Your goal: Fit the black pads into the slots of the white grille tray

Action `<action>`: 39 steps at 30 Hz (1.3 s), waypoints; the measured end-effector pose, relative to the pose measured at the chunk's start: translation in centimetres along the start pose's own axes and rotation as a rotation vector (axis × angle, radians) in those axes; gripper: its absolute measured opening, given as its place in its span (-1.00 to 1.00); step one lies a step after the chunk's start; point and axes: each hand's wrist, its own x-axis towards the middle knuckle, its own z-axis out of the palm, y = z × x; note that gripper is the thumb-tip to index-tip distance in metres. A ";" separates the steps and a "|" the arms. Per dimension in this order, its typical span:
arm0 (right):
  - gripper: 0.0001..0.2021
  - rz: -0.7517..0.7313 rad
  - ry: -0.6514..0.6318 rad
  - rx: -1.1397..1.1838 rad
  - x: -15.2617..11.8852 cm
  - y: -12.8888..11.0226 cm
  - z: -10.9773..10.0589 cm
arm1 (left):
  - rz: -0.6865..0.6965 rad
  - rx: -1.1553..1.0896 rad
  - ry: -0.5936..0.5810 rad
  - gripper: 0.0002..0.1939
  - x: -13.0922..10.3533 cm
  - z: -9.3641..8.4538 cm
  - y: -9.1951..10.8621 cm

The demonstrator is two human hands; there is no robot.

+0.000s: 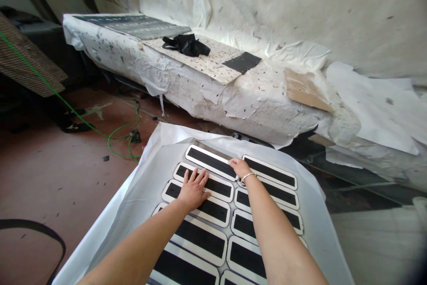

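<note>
In front of me lie two columns of white, round-cornered panels with black rectangular centres, such as this left-column panel (199, 237) and this right-column one (270, 171). My left hand (193, 190) rests flat over the left column, fingers spread across two panels. At the right end of the farthest left panel (207, 160), my right hand (240, 169) is closed in a pinch. What its fingertips grip is hidden. A thin grey-brown strip (213, 149) runs along that panel's far edge, up to the right hand. A pale bracelet (248, 177) circles my right wrist.
White sheeting (130, 196) covers the work surface under the panels. Beyond stands a long bench (200, 85) draped in stained white cloth, bearing a crumpled black item (187, 46) and a brown sheet piece (305, 87). A green cord (115, 136) loops across the reddish floor.
</note>
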 end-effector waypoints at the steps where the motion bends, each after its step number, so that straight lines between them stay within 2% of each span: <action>1: -0.75 0.001 0.006 0.004 0.1 0.0 0.1 | 0.003 0.003 0.005 -0.30 0.0 0.1 0.0; 9: -0.84 -0.005 0.055 -0.112 0.3 -1.1 1.0 | 0.035 0.032 0.022 -0.34 -0.2 0.3 0.1; 18: -0.72 -0.056 0.271 -0.238 -2.4 -1.3 3.4 | 0.037 0.096 -0.047 -0.36 -0.1 -0.1 0.7; 23: -0.67 -0.108 0.366 -0.315 -3.7 -2.3 5.8 | 0.040 0.120 -0.076 -0.37 -0.1 -0.2 1.0; 27: -0.52 -0.043 0.361 -0.332 -5.1 -3.1 8.7 | 0.026 0.121 -0.098 -0.36 0.0 0.0 1.0; 29: -0.44 -0.015 0.324 -0.307 -5.7 -3.4 9.3 | 0.008 0.110 -0.120 -0.36 0.1 -0.1 1.1; 31: -0.41 -0.001 0.249 -0.276 -6.2 -3.8 8.8 | -0.012 0.095 -0.147 -0.36 0.3 -0.4 1.2; 34: -0.39 -0.001 0.161 -0.223 -7.3 -4.4 6.7 | -0.033 0.080 -0.170 -0.39 0.6 -1.6 1.3; 37: -0.49 -0.024 0.214 -0.167 -10.5 -4.4 5.0 | -0.047 0.087 -0.164 -0.43 0.4 -3.4 1.3; 39: -0.55 -0.065 0.302 -0.115 -14.4 -3.6 4.9 | -0.069 0.108 -0.132 -0.47 -0.7 -4.5 1.3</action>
